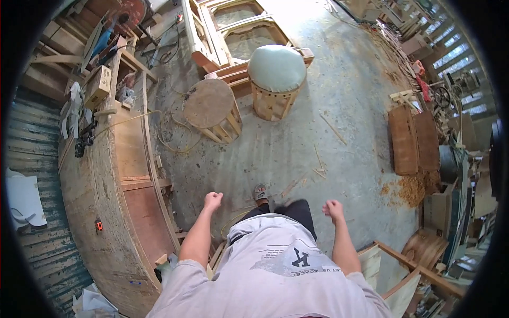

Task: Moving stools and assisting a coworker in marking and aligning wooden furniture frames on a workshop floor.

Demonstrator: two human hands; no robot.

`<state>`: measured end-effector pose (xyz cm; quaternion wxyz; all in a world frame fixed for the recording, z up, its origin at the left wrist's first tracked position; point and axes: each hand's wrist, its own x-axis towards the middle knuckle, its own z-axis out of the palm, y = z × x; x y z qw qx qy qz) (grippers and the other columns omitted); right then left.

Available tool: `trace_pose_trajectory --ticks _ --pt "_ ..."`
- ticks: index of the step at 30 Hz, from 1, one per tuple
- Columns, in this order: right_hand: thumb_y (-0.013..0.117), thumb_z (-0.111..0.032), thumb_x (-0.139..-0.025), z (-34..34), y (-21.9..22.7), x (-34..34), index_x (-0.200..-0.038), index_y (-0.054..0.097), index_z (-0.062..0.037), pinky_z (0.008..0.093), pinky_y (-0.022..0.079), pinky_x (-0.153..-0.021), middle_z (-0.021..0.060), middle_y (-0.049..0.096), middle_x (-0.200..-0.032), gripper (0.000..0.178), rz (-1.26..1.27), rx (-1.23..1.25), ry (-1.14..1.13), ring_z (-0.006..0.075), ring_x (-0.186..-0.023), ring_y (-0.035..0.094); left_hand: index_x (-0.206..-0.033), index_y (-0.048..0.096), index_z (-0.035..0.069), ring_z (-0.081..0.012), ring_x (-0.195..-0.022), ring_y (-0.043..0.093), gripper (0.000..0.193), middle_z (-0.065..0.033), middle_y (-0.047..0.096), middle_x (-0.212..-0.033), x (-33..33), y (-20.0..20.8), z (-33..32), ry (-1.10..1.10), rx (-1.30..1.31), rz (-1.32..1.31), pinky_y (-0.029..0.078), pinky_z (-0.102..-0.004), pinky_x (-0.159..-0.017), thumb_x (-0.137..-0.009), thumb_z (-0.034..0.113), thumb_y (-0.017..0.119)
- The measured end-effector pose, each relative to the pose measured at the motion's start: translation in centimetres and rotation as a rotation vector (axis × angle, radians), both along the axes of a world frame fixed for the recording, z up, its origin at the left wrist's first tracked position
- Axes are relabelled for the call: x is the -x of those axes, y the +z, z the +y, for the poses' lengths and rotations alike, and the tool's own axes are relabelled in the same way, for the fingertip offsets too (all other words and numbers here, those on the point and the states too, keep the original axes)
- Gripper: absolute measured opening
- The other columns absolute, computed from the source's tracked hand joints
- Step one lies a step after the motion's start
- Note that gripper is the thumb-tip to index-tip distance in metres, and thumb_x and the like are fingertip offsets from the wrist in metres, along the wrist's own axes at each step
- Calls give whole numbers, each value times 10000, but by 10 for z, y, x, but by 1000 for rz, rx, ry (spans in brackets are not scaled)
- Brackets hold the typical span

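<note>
My left hand (pixel 213 201) hangs over the concrete floor, its fingers curled into a loose fist with nothing showing in it. Out to the other side, my right hand (pixel 333 209) is also curled closed and looks bare. Neither touches anything. Ahead of me stand two round wooden-slatted stools. The nearer stool (pixel 209 103) has a bare wooden top, and the farther stool (pixel 277 69) wears a pale green padded cover. The workbench (pixel 101 196) is the thing nearest my left hand.
Behind the stools lies a large wooden frame (pixel 249 37). A yellow hose (pixel 177 151) crosses the floor beside the bench, which bears a tape measure (pixel 98 226). Wood scraps (pixel 319 170) litter the floor. At right are brown blocks (pixel 413 140), sawdust (pixel 412 190) and framed panels (pixel 403 286).
</note>
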<state>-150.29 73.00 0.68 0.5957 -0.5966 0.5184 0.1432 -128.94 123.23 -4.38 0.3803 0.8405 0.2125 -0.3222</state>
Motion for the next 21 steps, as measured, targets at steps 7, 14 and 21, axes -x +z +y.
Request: trace_pose_trajectory --ticks 7,14,21 --pt "535 -258 -867 -4 -20 -263 -909 569 -63 290 480 -531 51 634 -780 202 -24 -140 134 158 -637 619 -727 578 44 -113 -524 559 265 -31 595 -634 -64 17 -10 257 96 102 454 -275 -486 -827 285 620" --pt "523 -347 -883 -15 -112 -475 -934 534 -53 306 494 -542 44 620 -790 299 14 -366 -86 165 -634 610 -765 585 43 -113 -518 552 239 -31 597 -646 -153 31 -26 359 -16 335 441 -271 -470 -841 268 606" --pt "613 -724 -626 -18 -146 -614 -1363 293 -89 505 219 -1009 122 371 -1341 1024 -120 -474 -489 276 -1265 302 -808 577 29 -92 -575 537 230 -9 582 -681 -308 13 -30 478 21 74 441 -246 -545 -853 252 610"
